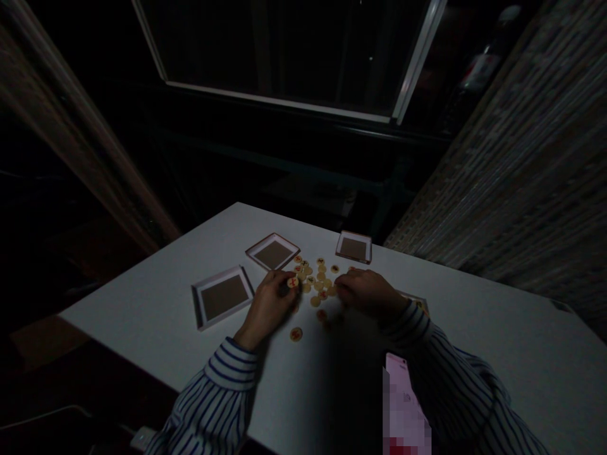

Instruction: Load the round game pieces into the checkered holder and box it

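Head view. Edges and room: I see the table's far edge running just behind the square tray and its left corner beyond the two left-hand trays. White tabletop stretches widest to the right of the right hand; between the hands, the room is narrow.

Discs: a loose scatter, small, round, cream; some marked in red, some dark, others plain-faced. They lie mid-table between the hands, one stray sitting nearer me. The left hand pinches one red-marked disc between thumb and fingers. The right hand is curled at the scatter's right side; I cannot tell whether it grips anything.

Surface and room: smooth white top, dimly lit; phone, lit pink, by the right striped sleeve; pale window frame beyond; hanging curtain at right; bottle, blurred, behind it.
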`<move>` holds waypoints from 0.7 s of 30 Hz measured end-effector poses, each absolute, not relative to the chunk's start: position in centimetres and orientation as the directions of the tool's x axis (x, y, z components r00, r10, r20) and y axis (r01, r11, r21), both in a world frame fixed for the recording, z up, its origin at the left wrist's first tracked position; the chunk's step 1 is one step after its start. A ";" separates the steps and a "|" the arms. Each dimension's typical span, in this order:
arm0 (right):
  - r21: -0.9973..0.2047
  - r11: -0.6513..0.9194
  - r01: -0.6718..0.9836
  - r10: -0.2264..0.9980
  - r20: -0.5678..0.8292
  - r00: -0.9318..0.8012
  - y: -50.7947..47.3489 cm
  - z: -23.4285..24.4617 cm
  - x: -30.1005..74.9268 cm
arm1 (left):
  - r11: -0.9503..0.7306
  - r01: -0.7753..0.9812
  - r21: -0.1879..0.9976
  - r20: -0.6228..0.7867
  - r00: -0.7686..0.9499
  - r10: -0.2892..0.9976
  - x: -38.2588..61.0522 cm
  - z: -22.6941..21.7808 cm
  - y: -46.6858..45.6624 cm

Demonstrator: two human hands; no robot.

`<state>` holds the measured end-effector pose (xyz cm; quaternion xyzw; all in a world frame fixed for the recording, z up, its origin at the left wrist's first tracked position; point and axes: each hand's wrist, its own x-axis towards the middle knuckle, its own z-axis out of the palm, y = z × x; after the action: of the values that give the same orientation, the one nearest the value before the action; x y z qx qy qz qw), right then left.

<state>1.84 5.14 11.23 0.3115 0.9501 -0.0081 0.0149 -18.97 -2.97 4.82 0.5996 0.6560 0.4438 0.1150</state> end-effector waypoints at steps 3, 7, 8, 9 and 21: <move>-0.033 0.803 0.595 0.592 -0.060 -0.803 4.9 11.1 2.7 | -0.127 0.640 0.758 0.357 -0.245 0.901 -18.4 4.9 -2.8; -0.035 0.813 0.581 0.577 -0.088 -0.812 4.7 11.1 4.3 | -0.141 0.540 0.830 0.308 -0.233 0.922 -17.3 5.0 -2.5; -0.038 0.811 0.584 0.580 -0.086 -0.810 4.7 11.1 4.7 | -0.147 0.516 0.844 0.301 -0.228 0.926 -17.0 5.0 -2.4; -0.043 0.805 0.591 0.586 -0.087 -0.805 4.7 11.1 5.2 | -0.154 0.500 0.853 0.296 -0.219 0.930 -16.7 5.1 -2.4; -0.239 0.683 0.690 0.707 -0.017 -0.707 5.2 12.0 10.0 | -0.173 0.452 0.875 0.270 -0.159 0.950 -13.3 6.3 -1.6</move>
<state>10.01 5.20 12.05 0.3810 0.9166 -0.1145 -0.0381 -13.34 -1.63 6.30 0.5949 0.5891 0.4822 0.2579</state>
